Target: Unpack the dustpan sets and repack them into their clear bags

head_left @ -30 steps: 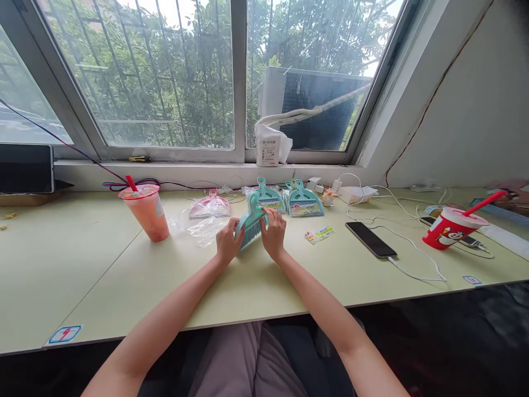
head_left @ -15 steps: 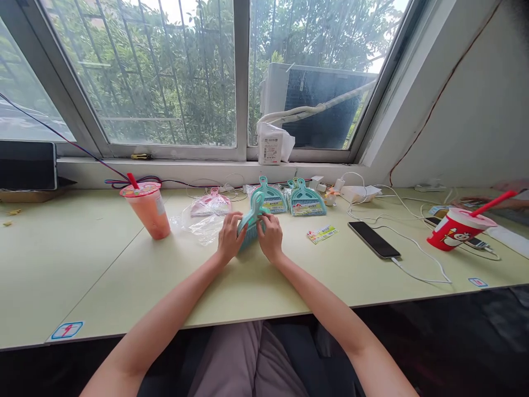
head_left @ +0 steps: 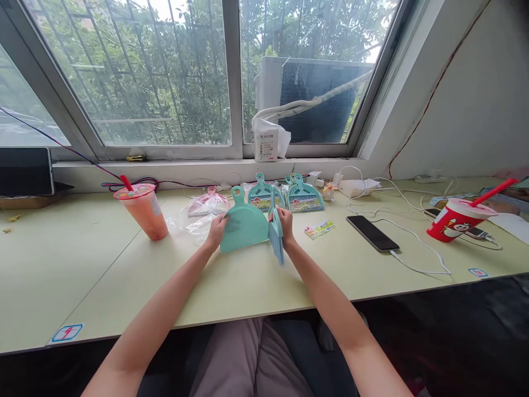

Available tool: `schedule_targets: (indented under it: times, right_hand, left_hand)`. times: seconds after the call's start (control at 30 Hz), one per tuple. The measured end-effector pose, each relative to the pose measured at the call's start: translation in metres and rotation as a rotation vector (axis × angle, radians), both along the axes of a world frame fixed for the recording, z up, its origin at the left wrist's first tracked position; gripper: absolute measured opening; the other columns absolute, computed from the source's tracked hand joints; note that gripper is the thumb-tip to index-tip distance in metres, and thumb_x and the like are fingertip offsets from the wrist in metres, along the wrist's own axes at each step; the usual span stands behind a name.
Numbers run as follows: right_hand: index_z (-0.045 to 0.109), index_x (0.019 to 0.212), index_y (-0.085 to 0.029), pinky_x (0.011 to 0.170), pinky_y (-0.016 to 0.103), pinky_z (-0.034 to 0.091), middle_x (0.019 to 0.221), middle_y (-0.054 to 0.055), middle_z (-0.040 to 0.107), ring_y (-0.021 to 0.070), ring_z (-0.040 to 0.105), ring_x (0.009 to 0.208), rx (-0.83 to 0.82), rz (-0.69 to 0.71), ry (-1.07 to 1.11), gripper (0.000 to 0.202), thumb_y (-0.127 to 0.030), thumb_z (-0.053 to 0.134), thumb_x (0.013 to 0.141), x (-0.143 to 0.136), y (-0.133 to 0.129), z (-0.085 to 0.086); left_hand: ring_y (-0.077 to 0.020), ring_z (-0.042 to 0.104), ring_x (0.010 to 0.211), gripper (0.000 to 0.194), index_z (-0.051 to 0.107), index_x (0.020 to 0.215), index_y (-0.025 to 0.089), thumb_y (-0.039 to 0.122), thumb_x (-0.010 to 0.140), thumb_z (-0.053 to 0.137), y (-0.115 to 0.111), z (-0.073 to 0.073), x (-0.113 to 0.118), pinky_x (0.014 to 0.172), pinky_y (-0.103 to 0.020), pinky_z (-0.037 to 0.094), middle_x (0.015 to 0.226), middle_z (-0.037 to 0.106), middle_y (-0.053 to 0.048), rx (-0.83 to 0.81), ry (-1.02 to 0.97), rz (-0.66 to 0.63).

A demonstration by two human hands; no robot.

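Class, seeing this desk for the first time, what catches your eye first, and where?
The green dustpan in the left grip and the brush in the right grip, mid-picture over the desk. Next, the red cup toward the right, and the pink drink left of the dustpan.

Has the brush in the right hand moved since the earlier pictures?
Yes, to the right: the brush is now nearer to the colourful card.
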State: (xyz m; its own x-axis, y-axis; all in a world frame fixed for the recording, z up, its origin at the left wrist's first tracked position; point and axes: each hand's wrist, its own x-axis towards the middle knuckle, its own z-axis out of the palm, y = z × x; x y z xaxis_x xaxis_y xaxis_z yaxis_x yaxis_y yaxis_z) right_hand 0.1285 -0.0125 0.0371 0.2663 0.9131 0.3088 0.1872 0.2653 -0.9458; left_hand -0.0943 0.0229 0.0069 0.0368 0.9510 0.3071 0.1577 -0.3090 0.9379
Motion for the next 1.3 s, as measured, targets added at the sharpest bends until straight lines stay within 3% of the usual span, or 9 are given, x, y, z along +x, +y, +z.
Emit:
schedule_targets:
  times: [0.13,0.27,0.4,0.57,0.87,0.97,1.1,1.2,1.3]
  right_hand:
    - [0.057,0.051,-0.021,0.065,0.028,0.041,0.058,0.004,0.064,0.0182,0.059,0.062,-0.053,-0.241,-0.254,0.046,-0.041,0.04,0.089,0.031,0.007,0.01]
    - [0.064,0.059,-0.019,0.069,0.031,0.043,0.071,0.01,0.07,0.0231,0.065,0.074,-0.173,-0.351,-0.474,0.044,-0.034,0.038,0.091,0.054,0.011,0.011]
    - [0.069,0.066,-0.014,0.078,0.037,0.047,0.079,0.019,0.071,0.0287,0.068,0.086,-0.23,-0.455,-0.696,0.027,-0.024,0.054,0.086,0.052,0.014,-0.001]
    - [0.071,0.072,-0.008,0.08,0.04,0.049,0.083,0.025,0.07,0.0327,0.071,0.089,-0.324,-0.381,-0.839,0.017,-0.01,0.057,0.083,0.039,0.017,-0.015]
    - [0.073,0.097,-0.011,0.076,0.028,0.047,0.099,0.019,0.071,0.0243,0.068,0.094,-0.495,-0.241,-1.085,0.032,-0.019,0.042,0.094,0.043,0.013,-0.007]
    - [0.073,0.104,-0.015,0.078,0.027,0.046,0.108,0.015,0.069,0.0217,0.066,0.096,-0.422,-0.161,-1.067,0.033,-0.019,0.042,0.093,0.045,0.014,-0.012]
    - [0.064,0.125,-0.021,0.093,0.031,0.043,0.14,0.013,0.052,0.0246,0.049,0.127,-0.326,-0.136,-1.11,0.041,-0.011,0.047,0.089,0.047,0.018,-0.021]
    - [0.068,0.119,-0.019,0.097,0.035,0.04,0.133,0.013,0.06,0.0252,0.051,0.125,-0.4,-0.07,-1.131,0.037,-0.011,0.044,0.092,0.048,0.018,-0.023]
    - [0.072,0.111,-0.022,0.092,0.032,0.042,0.123,0.009,0.067,0.0233,0.059,0.115,-0.384,0.008,-1.084,0.028,-0.016,0.054,0.09,0.05,0.018,-0.02]
  left_hand:
    - [-0.0256,0.065,0.088,0.035,0.07,0.095,0.018,0.042,0.073,0.057,0.015,-0.007,-0.021,0.078,-0.037,0.052,0.091,0.072,-0.007,-0.086,0.118,0.03]
    - [-0.0289,0.064,0.093,0.026,0.07,0.092,0.022,0.033,0.074,0.056,0.017,-0.015,-0.028,0.077,-0.037,0.049,0.094,0.072,-0.008,-0.007,0.517,0.181]
    - [-0.0293,0.063,0.099,0.02,0.069,0.091,0.025,0.031,0.075,0.058,0.013,-0.018,-0.028,0.075,-0.033,0.048,0.104,0.071,-0.008,0.108,0.778,0.197]
    - [-0.0284,0.063,0.104,0.022,0.069,0.098,0.024,0.031,0.082,0.055,0.004,-0.011,-0.025,0.075,-0.032,0.048,0.106,0.068,-0.009,0.128,0.972,0.162]
    - [-0.0278,0.06,0.113,0.031,0.063,0.115,0.022,0.033,0.092,0.046,-0.004,0.001,-0.021,0.084,-0.034,0.046,0.12,0.065,-0.008,0.001,1.132,0.145]
    - [-0.0287,0.061,0.111,0.032,0.064,0.113,0.021,0.037,0.094,0.042,-0.005,0.001,-0.02,0.084,-0.036,0.047,0.121,0.064,-0.01,0.006,1.122,0.154]
    - [-0.0284,0.062,0.11,0.028,0.064,0.11,0.022,0.032,0.094,0.043,-0.006,0.002,-0.019,0.083,-0.035,0.047,0.119,0.065,-0.01,0.008,1.118,0.152]
    - [-0.0292,0.061,0.108,0.024,0.063,0.104,0.021,0.027,0.092,0.044,-0.005,0.001,-0.018,0.083,-0.036,0.046,0.116,0.066,-0.011,0.017,1.085,0.159]
    - [-0.031,0.062,0.103,0.021,0.061,0.103,0.02,0.025,0.091,0.044,-0.001,0.0,-0.018,0.081,-0.038,0.045,0.109,0.068,-0.013,0.006,0.974,0.202]
